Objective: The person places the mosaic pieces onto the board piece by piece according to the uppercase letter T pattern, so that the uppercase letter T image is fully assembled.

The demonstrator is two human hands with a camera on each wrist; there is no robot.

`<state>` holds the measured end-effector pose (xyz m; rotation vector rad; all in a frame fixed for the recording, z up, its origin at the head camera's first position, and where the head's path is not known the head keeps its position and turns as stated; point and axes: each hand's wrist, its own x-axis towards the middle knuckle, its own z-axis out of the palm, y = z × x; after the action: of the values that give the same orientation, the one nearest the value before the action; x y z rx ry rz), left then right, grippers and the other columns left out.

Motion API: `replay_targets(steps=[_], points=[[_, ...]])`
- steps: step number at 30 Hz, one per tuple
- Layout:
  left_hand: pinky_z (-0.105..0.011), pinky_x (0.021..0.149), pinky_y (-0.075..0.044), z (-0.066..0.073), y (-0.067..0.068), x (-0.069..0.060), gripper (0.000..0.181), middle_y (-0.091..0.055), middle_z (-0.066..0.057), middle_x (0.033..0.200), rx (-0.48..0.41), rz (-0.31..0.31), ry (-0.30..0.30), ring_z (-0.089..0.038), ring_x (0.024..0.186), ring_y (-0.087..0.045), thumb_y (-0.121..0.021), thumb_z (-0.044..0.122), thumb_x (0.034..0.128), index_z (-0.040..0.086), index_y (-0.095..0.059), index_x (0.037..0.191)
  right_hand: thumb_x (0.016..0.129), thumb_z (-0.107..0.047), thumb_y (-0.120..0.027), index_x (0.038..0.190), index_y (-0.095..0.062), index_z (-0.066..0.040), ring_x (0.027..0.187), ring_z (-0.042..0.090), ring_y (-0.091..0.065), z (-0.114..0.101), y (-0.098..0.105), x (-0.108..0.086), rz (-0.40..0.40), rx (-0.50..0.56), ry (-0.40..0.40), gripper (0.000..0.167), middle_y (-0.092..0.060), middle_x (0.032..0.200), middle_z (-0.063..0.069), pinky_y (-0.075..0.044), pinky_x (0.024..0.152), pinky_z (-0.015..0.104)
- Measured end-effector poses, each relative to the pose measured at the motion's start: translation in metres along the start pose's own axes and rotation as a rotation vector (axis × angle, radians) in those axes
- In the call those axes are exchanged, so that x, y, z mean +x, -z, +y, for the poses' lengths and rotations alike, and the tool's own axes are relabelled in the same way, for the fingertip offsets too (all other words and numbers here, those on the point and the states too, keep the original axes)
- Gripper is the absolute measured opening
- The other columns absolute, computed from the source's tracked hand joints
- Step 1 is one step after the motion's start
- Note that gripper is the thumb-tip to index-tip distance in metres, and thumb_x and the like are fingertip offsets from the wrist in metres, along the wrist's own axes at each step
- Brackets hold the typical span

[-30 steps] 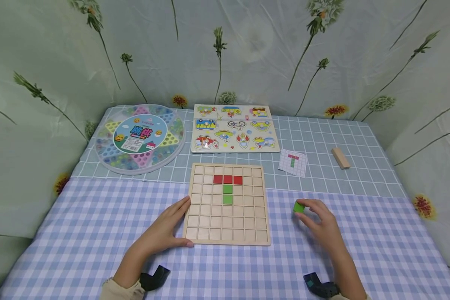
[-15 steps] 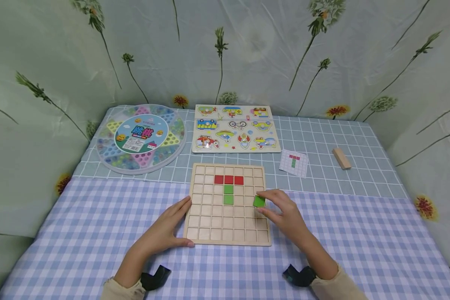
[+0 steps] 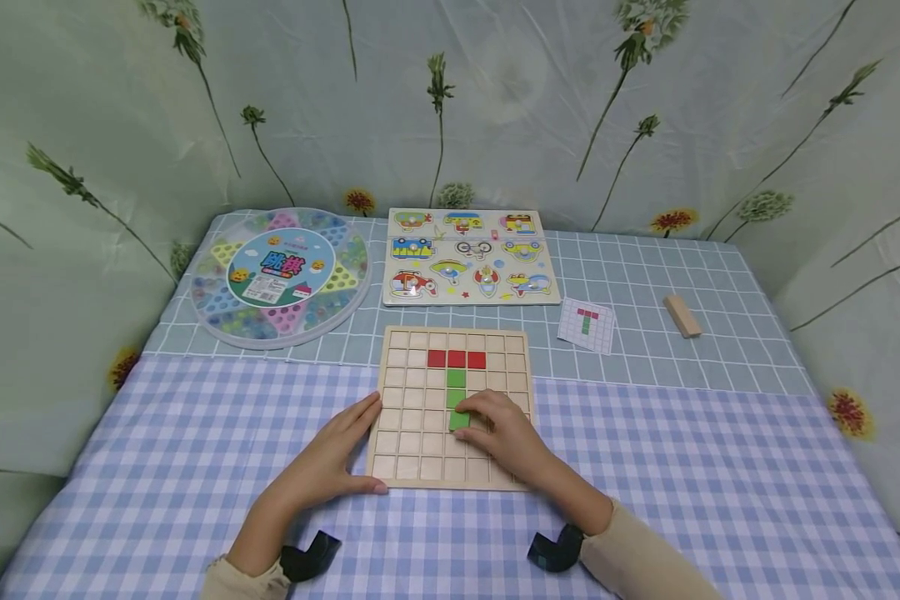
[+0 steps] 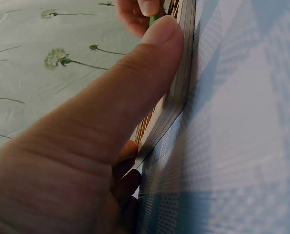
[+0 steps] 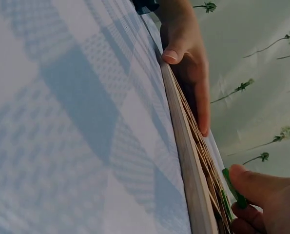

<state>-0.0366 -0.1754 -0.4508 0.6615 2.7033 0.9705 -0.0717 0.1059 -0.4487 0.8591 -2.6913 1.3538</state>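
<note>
A square wooden grid board [image 3: 412, 421] lies in front of me. Three red tiles [image 3: 457, 359] form a row near its top, and two green tiles [image 3: 456, 379] stand in a column under the middle one. My right hand [image 3: 506, 433] pinches another green tile [image 3: 459, 421] between thumb and fingers, just below that column. The right wrist view shows this tile [image 5: 235, 189] tilted at the board's surface; whether it sits in a cell I cannot tell. My left hand [image 3: 333, 458] rests along the board's left edge, fingers extended, thumb at the near corner.
Behind the board lies a vehicle picture puzzle [image 3: 472, 258], with a round Chinese checkers box [image 3: 281, 279] to its left. A small card [image 3: 586, 326] with a red and green T pattern and a plain wooden block [image 3: 682, 317] lie at the right.
My right hand has carried the green tile leftward from the cloth at the right, over the board's right edge, to below the green column. The left hand has stayed in place.
</note>
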Motion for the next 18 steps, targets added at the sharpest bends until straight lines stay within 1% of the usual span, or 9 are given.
replay_targets(steps=[5, 9, 12, 15, 18], points=[[-0.049, 0.1, -0.024, 0.0, 0.001, -0.001, 0.113, -0.015, -0.003, 0.149, -0.003, 0.004, 0.001, -0.028, 0.131, -0.019, -0.07, 0.062, 0.0587, 0.007, -0.02, 0.144, 0.076, -0.022, -0.072, 0.099, -0.067, -0.013, 0.097, 0.01, -0.05, 0.001, -0.004, 0.002, -0.006, -0.013, -0.001, 0.025, -0.057, 0.099, -0.008, -0.041, 0.082, 0.029], [-0.049, 0.1, -0.024, 0.0, 0.001, -0.001, 0.112, -0.015, -0.003, 0.148, -0.003, 0.005, -0.002, -0.028, 0.131, -0.02, -0.07, 0.061, 0.0589, 0.007, -0.021, 0.144, 0.076, -0.021, -0.072, 0.097, -0.068, -0.015, 0.093, 0.01, -0.048, 0.0, -0.007, 0.003, 0.004, -0.054, -0.016, 0.022, -0.056, 0.096, -0.009, -0.041, 0.08, 0.029], [-0.049, 0.1, -0.024, 0.0, 0.0, -0.001, 0.112, -0.015, -0.003, 0.149, -0.006, 0.007, -0.004, -0.028, 0.131, -0.02, -0.07, 0.061, 0.0588, 0.007, -0.021, 0.143, 0.076, -0.021, -0.073, 0.097, -0.069, -0.015, 0.091, 0.01, -0.047, -0.001, -0.008, 0.004, -0.006, -0.09, -0.042, 0.023, -0.054, 0.095, -0.008, -0.04, 0.079, 0.029], [-0.049, 0.1, -0.024, 0.0, 0.0, -0.001, 0.112, -0.015, -0.002, 0.149, -0.011, 0.005, 0.001, -0.028, 0.131, -0.019, -0.07, 0.062, 0.0589, 0.007, -0.021, 0.144, 0.078, -0.024, -0.071, 0.102, -0.068, -0.014, 0.094, 0.011, -0.046, -0.005, -0.005, 0.003, -0.043, -0.107, -0.066, 0.026, -0.054, 0.098, -0.007, -0.04, 0.08, 0.03], [-0.049, 0.101, -0.023, 0.002, -0.001, 0.0, 0.112, -0.013, -0.003, 0.149, -0.036, -0.002, 0.022, -0.028, 0.132, -0.018, -0.071, 0.06, 0.0606, 0.007, -0.019, 0.144, 0.082, -0.029, -0.066, 0.113, -0.063, -0.013, 0.103, 0.011, -0.046, -0.009, 0.005, 0.001, -0.107, -0.08, -0.096, 0.034, -0.053, 0.107, -0.007, -0.04, 0.087, 0.032]])
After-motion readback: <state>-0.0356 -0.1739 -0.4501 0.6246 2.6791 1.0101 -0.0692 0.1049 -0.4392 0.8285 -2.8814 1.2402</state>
